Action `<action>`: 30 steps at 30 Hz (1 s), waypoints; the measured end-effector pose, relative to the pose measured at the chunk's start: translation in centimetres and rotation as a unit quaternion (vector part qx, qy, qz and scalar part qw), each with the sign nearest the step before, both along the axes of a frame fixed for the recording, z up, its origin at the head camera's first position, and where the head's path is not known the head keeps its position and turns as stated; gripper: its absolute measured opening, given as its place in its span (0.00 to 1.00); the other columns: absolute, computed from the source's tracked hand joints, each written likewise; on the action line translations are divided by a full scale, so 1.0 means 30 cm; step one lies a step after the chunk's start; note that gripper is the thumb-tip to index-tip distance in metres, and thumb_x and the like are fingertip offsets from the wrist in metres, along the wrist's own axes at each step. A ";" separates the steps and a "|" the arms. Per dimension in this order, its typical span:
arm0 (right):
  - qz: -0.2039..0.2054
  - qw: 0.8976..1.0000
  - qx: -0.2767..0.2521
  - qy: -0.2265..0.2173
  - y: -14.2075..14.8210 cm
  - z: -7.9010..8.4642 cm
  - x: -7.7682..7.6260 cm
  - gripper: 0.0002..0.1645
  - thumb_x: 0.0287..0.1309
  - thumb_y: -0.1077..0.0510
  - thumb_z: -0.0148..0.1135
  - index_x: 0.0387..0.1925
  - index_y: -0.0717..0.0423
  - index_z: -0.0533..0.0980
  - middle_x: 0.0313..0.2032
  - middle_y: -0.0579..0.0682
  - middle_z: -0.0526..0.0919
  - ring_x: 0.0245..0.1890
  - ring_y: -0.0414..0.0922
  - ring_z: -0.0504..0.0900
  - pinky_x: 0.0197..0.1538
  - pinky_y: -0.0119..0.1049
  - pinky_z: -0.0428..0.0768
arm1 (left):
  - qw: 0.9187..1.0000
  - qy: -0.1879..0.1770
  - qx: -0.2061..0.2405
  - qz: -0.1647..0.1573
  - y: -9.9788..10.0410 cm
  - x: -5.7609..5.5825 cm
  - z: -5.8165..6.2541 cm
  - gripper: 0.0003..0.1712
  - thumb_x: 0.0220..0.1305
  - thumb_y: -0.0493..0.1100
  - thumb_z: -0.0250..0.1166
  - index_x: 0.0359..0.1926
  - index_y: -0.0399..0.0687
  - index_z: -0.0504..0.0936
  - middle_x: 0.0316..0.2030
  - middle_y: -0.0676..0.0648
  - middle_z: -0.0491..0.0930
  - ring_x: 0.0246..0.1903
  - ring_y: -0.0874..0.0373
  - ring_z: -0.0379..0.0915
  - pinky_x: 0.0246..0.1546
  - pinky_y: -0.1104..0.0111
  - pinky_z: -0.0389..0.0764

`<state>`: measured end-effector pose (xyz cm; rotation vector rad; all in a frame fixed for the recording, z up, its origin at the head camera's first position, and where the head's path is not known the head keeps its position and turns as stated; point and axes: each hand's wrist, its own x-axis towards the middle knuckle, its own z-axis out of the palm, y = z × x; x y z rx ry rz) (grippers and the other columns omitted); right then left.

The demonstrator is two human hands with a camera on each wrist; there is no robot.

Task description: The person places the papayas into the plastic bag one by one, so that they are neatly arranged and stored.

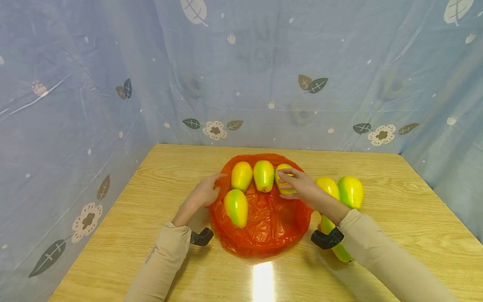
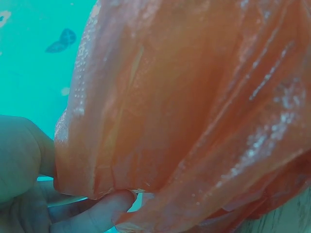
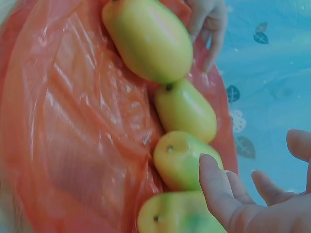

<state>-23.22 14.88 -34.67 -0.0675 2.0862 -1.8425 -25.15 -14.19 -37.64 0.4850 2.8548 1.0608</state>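
Observation:
A red plastic bag [image 1: 264, 218] lies spread wide, with several yellow-green fruits shaped like papayas inside it. Three of them, including the middle fruit [image 1: 263, 175], line the bag's far side; another fruit [image 1: 236, 207] lies at the left. My left hand [image 1: 201, 193] is at the bag's left rim, and in the left wrist view its thumb and fingers [image 2: 92, 216] hold the edge of the plastic. Over the rightmost fruit in the bag [image 3: 180, 216], my right hand [image 1: 302, 186] hovers with fingers spread and loosely bent, gripping nothing.
More yellow-green fruits [image 1: 351, 191] lie on the wooden table [image 1: 400, 201] to the right of the bag, partly hidden by my right forearm. A black wrist mount [image 1: 327, 238] sits below each wrist. Behind the table hangs a blue patterned curtain [image 1: 264, 84].

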 end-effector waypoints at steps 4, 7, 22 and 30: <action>0.000 1.000 0.020 0.008 0.047 0.008 0.004 0.40 0.69 0.46 0.50 0.70 0.65 0.50 0.64 0.69 0.58 0.63 0.62 0.63 0.56 0.49 0.72 | 1.000 0.004 -0.008 -0.001 0.002 0.000 0.003 0.27 0.64 0.29 0.52 0.65 0.40 0.68 0.59 0.38 0.70 0.31 0.52 0.67 0.32 0.64 0.71; 0.000 0.999 0.032 0.014 0.079 0.015 0.014 0.40 0.69 0.46 0.49 0.70 0.65 0.50 0.65 0.68 0.58 0.62 0.61 0.63 0.56 0.47 0.73 | 1.000 0.008 -0.011 -0.004 0.003 0.001 0.003 0.27 0.64 0.29 0.52 0.65 0.39 0.68 0.60 0.38 0.69 0.39 0.49 0.68 0.40 0.61 0.70; -0.018 0.998 0.049 0.024 0.262 0.033 0.084 0.45 0.69 0.42 0.46 0.72 0.66 0.45 0.63 0.69 0.58 0.61 0.61 0.65 0.54 0.40 0.74 | 1.000 0.006 0.000 -0.013 0.003 0.001 0.004 0.28 0.62 0.28 0.51 0.65 0.38 0.68 0.57 0.36 0.71 0.18 0.59 0.58 0.22 0.69 0.66; -0.029 0.998 0.058 0.023 0.347 0.028 0.114 0.45 0.69 0.41 0.45 0.72 0.66 0.45 0.60 0.65 0.60 0.52 0.46 0.72 0.52 0.36 0.76 | 1.000 0.000 0.005 -0.012 0.002 0.001 0.001 0.30 0.61 0.27 0.51 0.66 0.38 0.67 0.58 0.36 0.70 0.19 0.58 0.59 0.21 0.69 0.67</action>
